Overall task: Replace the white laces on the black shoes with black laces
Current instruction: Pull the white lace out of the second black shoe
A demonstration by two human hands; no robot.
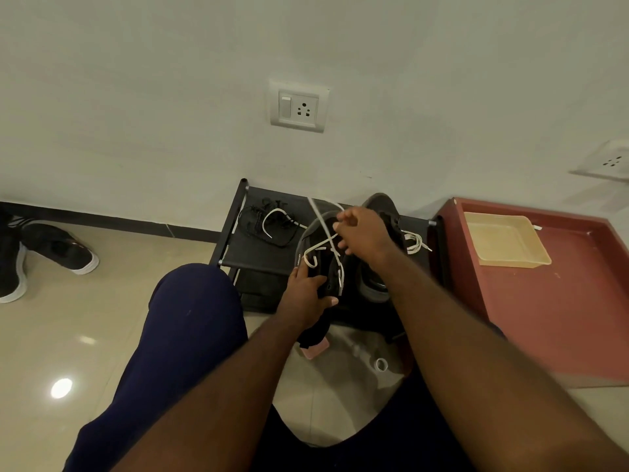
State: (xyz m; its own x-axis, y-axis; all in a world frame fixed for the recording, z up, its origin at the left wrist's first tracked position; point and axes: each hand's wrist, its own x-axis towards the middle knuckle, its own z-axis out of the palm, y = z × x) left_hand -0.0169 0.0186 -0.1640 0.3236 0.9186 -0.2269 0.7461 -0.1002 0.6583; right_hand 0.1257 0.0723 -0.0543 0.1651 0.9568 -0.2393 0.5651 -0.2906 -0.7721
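On the low black rack (258, 248) by the wall, my left hand (304, 299) grips the black shoe (323, 264) by its side. My right hand (361, 235) pinches the white lace (321, 229) above it, pulled up taut. Black laces (258, 218) lie tangled on the rack's left part, a second shoe (384, 212) just behind.

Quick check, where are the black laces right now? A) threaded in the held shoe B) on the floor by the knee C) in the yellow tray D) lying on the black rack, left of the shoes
D: the black laces lie in a loose heap on the rack, left of the shoe, which the left hand steadies while the right hand pulls the white lace.
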